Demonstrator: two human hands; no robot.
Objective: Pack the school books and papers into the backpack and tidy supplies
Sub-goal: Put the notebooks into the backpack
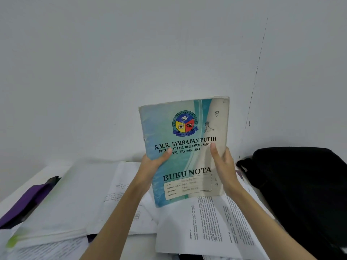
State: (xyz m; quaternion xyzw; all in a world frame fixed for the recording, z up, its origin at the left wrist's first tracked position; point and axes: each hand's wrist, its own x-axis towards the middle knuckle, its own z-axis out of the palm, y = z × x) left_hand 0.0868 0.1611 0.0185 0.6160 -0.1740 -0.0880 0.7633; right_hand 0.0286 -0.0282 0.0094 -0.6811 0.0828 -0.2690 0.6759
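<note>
Paper-strewn tabletop [139,246] against a white wall [93,62].
Purple folder [28,199] and loose papers [65,199] left; both hands, left [153,164] and right [224,166], grip the upright "BUKU NOTA" notebook [185,147] centre; black backpack [300,188] right.

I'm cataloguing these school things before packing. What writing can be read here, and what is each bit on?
All readable text is on the notebook cover, held up by the left hand and right hand:
"S.M.K. JAMBATAN PUTIH"
"60917, 91019 TAWAU, SABA", with thumbs covering both ends of the line
"TEL / FAX : 089-712603"
"BUKU NOTA"
"NAMA", on the name box; its other labels and handwriting are too small.
Crest lettering: too blurred.
Printed sheets and handwritten papers below: unreadable.
</note>
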